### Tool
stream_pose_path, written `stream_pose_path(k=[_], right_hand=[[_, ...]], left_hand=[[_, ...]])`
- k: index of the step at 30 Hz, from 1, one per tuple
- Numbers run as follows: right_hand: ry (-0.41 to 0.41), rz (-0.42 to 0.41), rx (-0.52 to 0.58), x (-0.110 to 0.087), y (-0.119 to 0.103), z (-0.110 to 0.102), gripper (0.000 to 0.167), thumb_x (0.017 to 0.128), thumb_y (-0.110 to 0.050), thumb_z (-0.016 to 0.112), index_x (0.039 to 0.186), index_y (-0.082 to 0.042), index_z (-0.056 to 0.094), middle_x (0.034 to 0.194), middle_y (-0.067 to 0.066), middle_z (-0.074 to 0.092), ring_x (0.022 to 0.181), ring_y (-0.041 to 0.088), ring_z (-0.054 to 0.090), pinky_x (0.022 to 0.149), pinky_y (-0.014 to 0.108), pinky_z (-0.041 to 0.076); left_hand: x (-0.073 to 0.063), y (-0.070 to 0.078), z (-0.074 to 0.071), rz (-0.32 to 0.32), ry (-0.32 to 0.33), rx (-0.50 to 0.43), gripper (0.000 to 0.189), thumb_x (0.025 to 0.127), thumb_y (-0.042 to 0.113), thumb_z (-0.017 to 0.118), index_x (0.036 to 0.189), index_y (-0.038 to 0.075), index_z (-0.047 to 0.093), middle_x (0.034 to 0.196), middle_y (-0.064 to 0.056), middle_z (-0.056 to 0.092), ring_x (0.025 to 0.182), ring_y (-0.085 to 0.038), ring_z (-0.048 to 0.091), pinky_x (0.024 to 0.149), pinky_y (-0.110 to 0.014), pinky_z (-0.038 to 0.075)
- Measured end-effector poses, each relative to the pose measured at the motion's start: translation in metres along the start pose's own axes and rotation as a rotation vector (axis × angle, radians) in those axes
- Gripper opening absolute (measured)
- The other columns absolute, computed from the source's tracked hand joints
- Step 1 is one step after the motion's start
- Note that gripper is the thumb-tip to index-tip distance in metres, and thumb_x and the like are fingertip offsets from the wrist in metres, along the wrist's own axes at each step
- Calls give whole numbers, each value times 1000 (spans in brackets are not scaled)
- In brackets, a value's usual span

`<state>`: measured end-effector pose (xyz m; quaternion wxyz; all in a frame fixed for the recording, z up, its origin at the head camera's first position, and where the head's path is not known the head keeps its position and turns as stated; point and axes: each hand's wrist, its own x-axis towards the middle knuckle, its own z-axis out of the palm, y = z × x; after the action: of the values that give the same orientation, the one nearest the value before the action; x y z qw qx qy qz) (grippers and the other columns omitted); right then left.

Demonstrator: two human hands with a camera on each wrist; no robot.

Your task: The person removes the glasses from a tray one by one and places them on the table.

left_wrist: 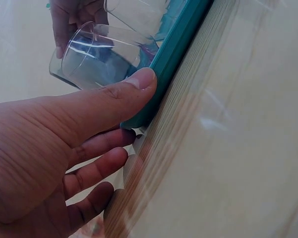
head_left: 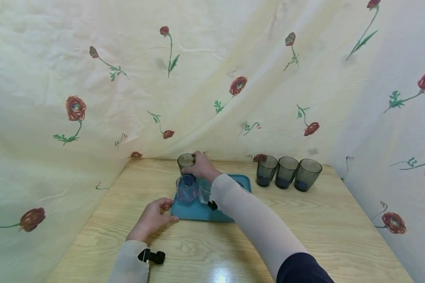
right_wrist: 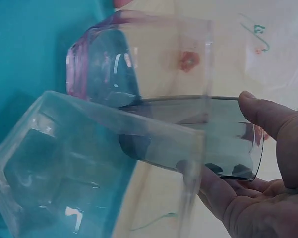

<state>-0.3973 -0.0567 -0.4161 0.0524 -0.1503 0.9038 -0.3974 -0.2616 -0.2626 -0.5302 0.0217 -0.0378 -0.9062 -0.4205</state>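
Observation:
My right hand (head_left: 203, 169) grips a smoky grey drinking glass (head_left: 186, 160) near its rim, thumb on one side and fingers on the other. The glass is upright at the back left of a blue tray (head_left: 198, 215). In front of it on the tray stand a pink-tinted clear glass (head_left: 185, 193) and a second clear glass (right_wrist: 54, 163) with an angular base. My left hand (head_left: 152, 218) holds the tray's front left corner, thumb (left_wrist: 139, 79) on the rim and forefinger by the corner. My right forearm hides much of the tray's right half.
Three more smoky grey glasses stand in a row right of the tray: a left one (head_left: 267, 171), a middle one (head_left: 287, 173) and a right one (head_left: 307, 175). A flowered cloth (head_left: 205, 118) hangs behind the wooden table (head_left: 198, 251) and along its sides.

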Motion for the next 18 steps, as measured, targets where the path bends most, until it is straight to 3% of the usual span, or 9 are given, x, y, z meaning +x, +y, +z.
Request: stream_pose_path(k=[8,18], right_hand=[[73,-83,80,-10,-1,-17,74,87,-38,88,144,-8,51,135,16,62,115,28,62,95,44,55],[229,-202,228,-42,-3,-49,71,85,-41,89,143,-14,56,128,7,63,113,22,61,91,43,55]], left_hand=[[-2,3,1,-1,6,3,59,77,28,96,130,15,71,112,3,70,103,-19,63,91,-47,53],[-4,5,1,-14,8,2,60,77,28,96,131,14,71,112,3,70,103,-20,62,91,-46,53]])
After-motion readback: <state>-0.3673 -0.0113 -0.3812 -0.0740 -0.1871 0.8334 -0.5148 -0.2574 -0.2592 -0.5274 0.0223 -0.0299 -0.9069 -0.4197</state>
